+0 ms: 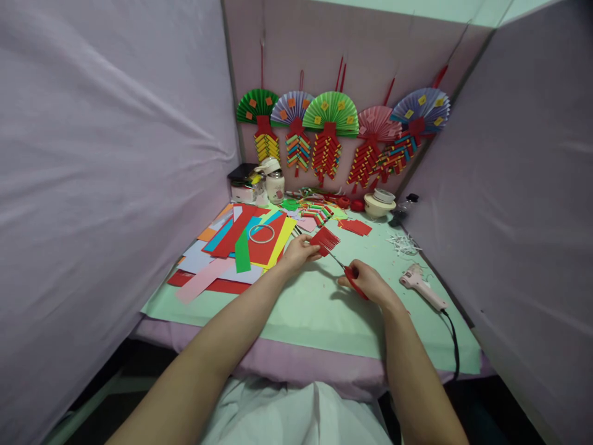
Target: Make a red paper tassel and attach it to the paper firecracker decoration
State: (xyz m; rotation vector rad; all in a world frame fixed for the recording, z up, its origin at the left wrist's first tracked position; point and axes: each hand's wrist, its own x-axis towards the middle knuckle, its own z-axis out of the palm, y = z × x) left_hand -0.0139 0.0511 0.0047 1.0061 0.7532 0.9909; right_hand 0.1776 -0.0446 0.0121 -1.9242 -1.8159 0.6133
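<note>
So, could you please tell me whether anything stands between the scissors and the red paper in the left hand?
Nothing visible does: the scissors, held in the right hand, reach the edge of the red paper. The left hand grips the paper from its left side, and the glue gun lies off to the right.

Lilac fabric walls [115, 111] stand on three sides of a pale-green-topped table [319, 324] in dim light.

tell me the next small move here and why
Probably a snip by the right hand, since its red-handled scissors point at the red paper that the left hand holds, which is already cut into a fringe along one side.
</note>
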